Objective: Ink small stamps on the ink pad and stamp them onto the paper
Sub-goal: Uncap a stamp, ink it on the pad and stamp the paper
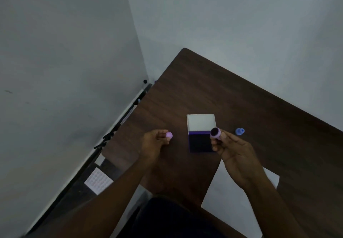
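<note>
I am sitting at a dark wooden table [232, 93] pushed into a corner of pale grey walls [65, 52]. The ink pad [201, 142] is lying open on it, its white lid [201, 122] folded back. My right fingers [222, 137] are pinching a purple stamp [215, 133], dark face up, just right of the pad. My left fingers [163, 135] are pinching a purple cap [169, 135], left of the pad. A blue stamp [240, 131] is standing further right; the paper [222, 197] is lying nearer me.

purple stamp [215, 133] in right hand [234, 156]
</note>
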### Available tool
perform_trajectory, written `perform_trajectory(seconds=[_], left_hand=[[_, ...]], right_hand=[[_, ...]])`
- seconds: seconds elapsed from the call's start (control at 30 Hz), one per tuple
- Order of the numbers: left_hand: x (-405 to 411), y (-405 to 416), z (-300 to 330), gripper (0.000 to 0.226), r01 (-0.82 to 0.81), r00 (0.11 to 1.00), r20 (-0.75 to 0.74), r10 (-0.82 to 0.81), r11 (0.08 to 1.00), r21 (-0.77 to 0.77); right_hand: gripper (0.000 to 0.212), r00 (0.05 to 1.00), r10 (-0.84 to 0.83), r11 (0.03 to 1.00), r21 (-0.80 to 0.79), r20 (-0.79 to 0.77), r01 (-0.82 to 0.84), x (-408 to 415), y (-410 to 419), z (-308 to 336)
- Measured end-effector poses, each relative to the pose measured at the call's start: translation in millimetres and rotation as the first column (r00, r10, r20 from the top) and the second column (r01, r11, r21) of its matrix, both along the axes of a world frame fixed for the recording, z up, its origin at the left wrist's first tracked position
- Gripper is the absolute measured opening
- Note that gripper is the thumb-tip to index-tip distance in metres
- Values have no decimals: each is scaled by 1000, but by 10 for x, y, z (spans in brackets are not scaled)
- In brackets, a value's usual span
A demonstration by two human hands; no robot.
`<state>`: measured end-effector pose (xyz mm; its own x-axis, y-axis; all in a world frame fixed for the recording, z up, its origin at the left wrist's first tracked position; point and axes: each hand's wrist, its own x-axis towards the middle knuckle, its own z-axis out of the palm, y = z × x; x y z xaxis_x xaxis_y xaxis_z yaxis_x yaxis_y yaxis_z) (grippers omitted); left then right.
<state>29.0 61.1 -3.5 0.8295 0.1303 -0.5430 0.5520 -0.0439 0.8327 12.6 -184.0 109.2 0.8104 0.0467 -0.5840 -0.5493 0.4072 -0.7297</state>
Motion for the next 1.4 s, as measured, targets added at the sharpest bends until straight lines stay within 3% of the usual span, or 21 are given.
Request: perform_trajectory(seconds=[0.17, 0.3, 0.47, 0.6, 0.8, 0.93, 1.13, 1.4], left_hand=[[1, -16, -214, 30, 97, 980, 128, -153, 926, 365], [-11, -19, -309, 27, 133, 960, 149, -237, 854, 503], [-5, 14, -353, 30, 188, 943, 141, -303, 829, 526], [14, 17, -212, 33, 151, 954, 160, -253, 867, 475], [47, -307, 591, 24, 209, 877, 352, -326, 920, 331], [51, -603, 1257, 28, 299, 770, 527, -360, 933, 200], [77, -909, 1652, 57, 385, 616, 576, -537, 843, 375], [59, -1000, 1670, 49, 297, 622, 554, -554, 821, 487]], right_hand=[[28, 1000, 7, 1000, -6, 0, -7, 6, 31, 4], [28, 1000, 1, 1000, 20, -15, -1, 7, 54, 32], [28, 998, -34, 996, 77, -45, 38, 5, 67, 75], [29, 997, -70, 976, 204, -40, 77, -24, 61, 140], [32, 982, -180, 881, 434, -59, 187, -83, 64, 239], [34, 969, -237, 824, 513, -70, 239, -109, 58, 251], [33, 950, -294, 750, 590, -106, 298, -132, 67, 278], [28, 951, -293, 743, 601, -101, 293, -156, 64, 277]])
